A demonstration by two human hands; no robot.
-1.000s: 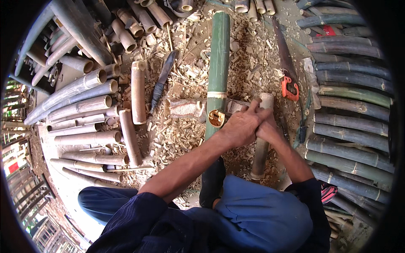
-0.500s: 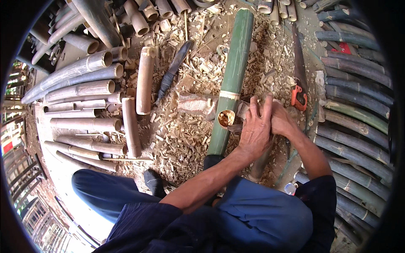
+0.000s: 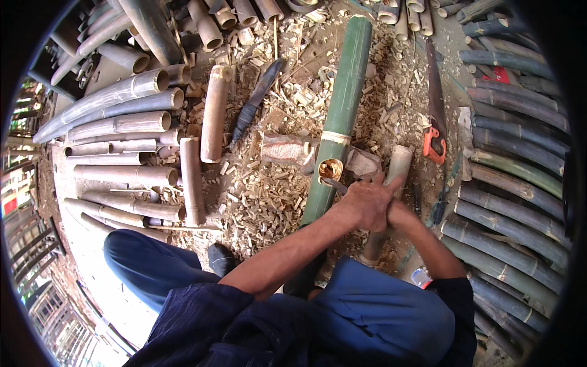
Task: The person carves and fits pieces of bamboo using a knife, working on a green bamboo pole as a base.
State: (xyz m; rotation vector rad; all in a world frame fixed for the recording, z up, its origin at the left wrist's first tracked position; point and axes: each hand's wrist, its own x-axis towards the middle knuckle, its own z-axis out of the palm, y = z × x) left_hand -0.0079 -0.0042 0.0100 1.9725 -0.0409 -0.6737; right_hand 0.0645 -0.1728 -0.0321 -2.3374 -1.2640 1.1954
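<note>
A thick green bamboo pole (image 3: 344, 92) lies lengthwise before me, with a round hole cut in its wall (image 3: 331, 169) just below a pale node ring. A narrow dark knife blade (image 3: 335, 184) has its tip at the hole's near edge. My left hand (image 3: 367, 203) lies across the blade and over my right hand, its fingers stretched and spread. Most of my right hand (image 3: 397, 211) is covered by the left; it appears closed around the knife's handle, which is hidden. Under the pole sits a roughly hewn wooden block (image 3: 287, 150).
A cut bamboo tube (image 3: 398, 165) lies right of the pole, partly under my hands. A saw with an orange handle (image 3: 435, 145) lies further right. At left are a wrapped-handle knife (image 3: 247, 116) and short bamboo tubes (image 3: 216, 113). Stacked bamboo (image 3: 513, 153) lines the right side; wood chips cover the ground.
Both hands have moved nearer to me and slightly left, uncovering the top of the bamboo tube and the block's right end. The blade's tip has shifted toward the hole.
</note>
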